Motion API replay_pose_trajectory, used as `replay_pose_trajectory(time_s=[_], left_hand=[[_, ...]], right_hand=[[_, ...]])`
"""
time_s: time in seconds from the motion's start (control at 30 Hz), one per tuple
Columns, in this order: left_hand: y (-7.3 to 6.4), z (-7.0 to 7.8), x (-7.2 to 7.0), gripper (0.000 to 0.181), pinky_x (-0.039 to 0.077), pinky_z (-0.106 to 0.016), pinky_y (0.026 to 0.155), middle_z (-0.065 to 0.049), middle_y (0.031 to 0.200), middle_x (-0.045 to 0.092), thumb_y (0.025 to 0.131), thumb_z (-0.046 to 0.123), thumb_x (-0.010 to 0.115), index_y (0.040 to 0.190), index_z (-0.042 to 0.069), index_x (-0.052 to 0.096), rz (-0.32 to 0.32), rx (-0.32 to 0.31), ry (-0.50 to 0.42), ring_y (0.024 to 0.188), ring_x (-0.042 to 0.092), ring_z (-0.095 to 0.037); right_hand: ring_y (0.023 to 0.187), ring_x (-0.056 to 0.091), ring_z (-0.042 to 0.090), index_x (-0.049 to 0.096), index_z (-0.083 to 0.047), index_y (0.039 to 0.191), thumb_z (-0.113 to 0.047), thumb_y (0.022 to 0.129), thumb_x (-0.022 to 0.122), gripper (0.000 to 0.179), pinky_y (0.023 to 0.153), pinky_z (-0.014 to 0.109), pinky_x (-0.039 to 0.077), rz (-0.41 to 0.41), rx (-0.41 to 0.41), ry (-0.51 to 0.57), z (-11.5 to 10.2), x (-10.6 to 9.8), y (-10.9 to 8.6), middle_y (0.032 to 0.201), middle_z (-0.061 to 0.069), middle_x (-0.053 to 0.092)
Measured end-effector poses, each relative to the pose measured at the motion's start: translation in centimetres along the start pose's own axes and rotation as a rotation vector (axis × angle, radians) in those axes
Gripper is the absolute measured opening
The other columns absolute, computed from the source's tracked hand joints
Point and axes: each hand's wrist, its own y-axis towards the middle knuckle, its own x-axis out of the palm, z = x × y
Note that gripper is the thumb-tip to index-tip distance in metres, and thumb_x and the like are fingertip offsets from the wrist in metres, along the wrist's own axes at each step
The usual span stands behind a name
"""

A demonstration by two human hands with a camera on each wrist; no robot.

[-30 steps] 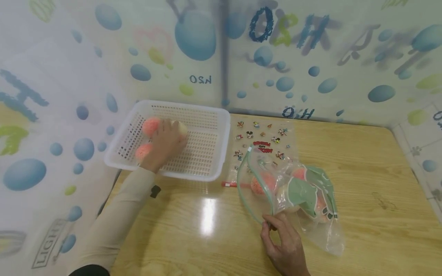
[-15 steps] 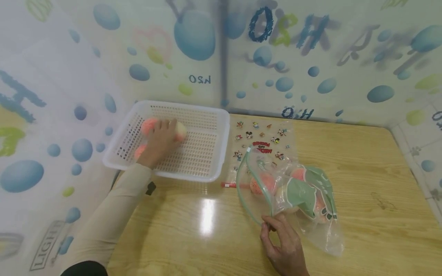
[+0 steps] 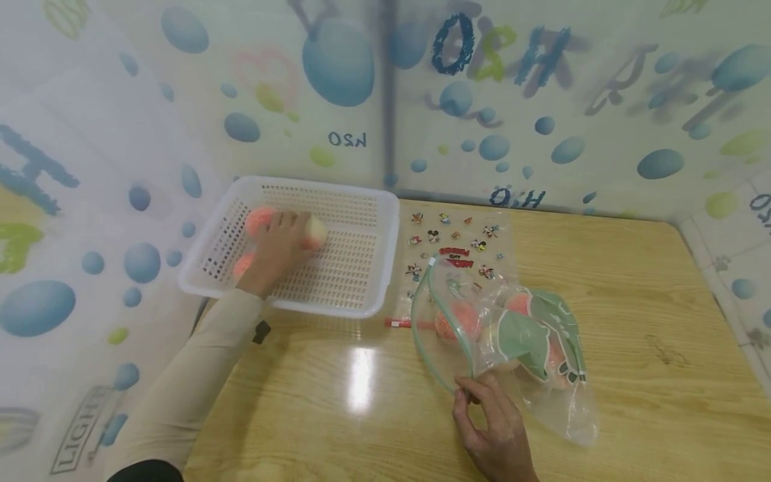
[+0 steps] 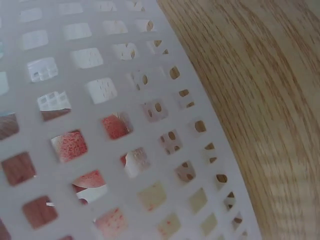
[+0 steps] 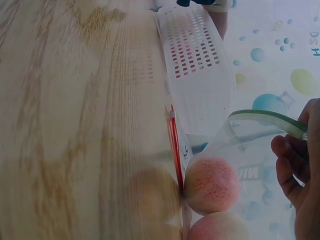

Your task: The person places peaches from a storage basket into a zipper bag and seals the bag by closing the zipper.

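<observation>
In the head view my left hand reaches into a white plastic basket, its fingers curled over a pale and pink peach. Two pinker peaches, one at the back and one nearer, lie left of that hand, partly covered by it. My right hand pinches the near end of the green zip edge of a clear zip bag, whose mouth gapes toward the basket. Inside the bag are several peaches; one pink peach shows low in the right wrist view. Basket holes frame bits of peach in the left wrist view.
Flat on the wooden table, a clear bag with cartoon prints and a red slider lies partly under the green-edged bag. A small black item is by the left sleeve. Printed walls stand behind and at the sides.
My left hand has shifted slightly left over the peach in the basket. The right hand keeps its pinch on the zip bag's edge, and the bag stays in place.
</observation>
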Motion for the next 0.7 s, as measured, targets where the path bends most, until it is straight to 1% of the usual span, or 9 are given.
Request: replay_pose_trajectory(time_s=[0.1,0.2,0.3,0.43,0.57,0.7], left_hand=[[0.0,0.0,0.0,0.063,0.035,-0.064,0.101,-0.026,0.134,0.050,0.091,0.031,0.074,0.139,0.002,0.047,-0.011,-0.003,-0.007,0.129,0.041,-0.046],[-0.1,0.2,-0.2,0.064,0.032,-0.064,0.103,-0.024,0.136,0.050,0.091,0.034,0.074,0.141,0.005,0.048,-0.018,0.004,-0.035,0.131,0.039,-0.044],[-0.5,0.6,-0.4,0.063,0.032,-0.063,0.103,-0.022,0.132,0.053,0.089,0.037,0.076,0.138,0.006,0.052,0.006,0.029,-0.044,0.129,0.041,-0.043],[-1.1,1.4,-0.6,0.062,0.036,-0.060,0.099,-0.020,0.123,0.057,0.085,0.041,0.080,0.132,0.006,0.057,0.047,0.060,-0.021,0.123,0.045,-0.042],[-1.5,2.0,-0.8,0.068,0.038,-0.057,0.097,-0.019,0.126,0.058,0.083,0.046,0.080,0.135,0.008,0.057,0.043,0.060,0.007,0.124,0.046,-0.040],[-2.0,2.7,-1.1,0.070,0.039,-0.057,0.098,-0.019,0.128,0.057,0.081,0.046,0.081,0.136,0.009,0.057,0.047,0.066,0.032,0.125,0.046,-0.040]], right_hand=[[0.066,0.058,0.014,0.067,0.011,0.095,-0.014,0.102,0.053,0.030,0.059,0.017,0.050,0.002,0.005,-0.002,0.0,0.0,0.1,0.083,0.009,0.061],[0.066,0.058,0.013,0.067,0.011,0.094,-0.014,0.102,0.053,0.030,0.059,0.017,0.049,0.003,0.011,-0.007,-0.1,0.0,0.1,0.083,0.009,0.060],[0.066,0.057,0.013,0.067,0.011,0.094,-0.014,0.102,0.053,0.030,0.059,0.017,0.050,0.006,0.014,-0.001,-0.1,0.0,0.0,0.083,0.009,0.060],[0.066,0.058,0.013,0.067,0.011,0.095,-0.014,0.102,0.053,0.030,0.060,0.016,0.050,0.008,0.012,0.003,-0.1,0.0,-0.1,0.083,0.009,0.060],[0.066,0.057,0.013,0.067,0.011,0.095,-0.014,0.102,0.053,0.030,0.060,0.016,0.049,0.004,0.014,-0.001,-0.1,0.0,-0.1,0.084,0.009,0.060],[0.066,0.057,0.013,0.067,0.011,0.096,-0.014,0.102,0.052,0.030,0.059,0.017,0.049,0.002,0.016,0.003,-0.1,-0.1,-0.2,0.084,0.009,0.060]])
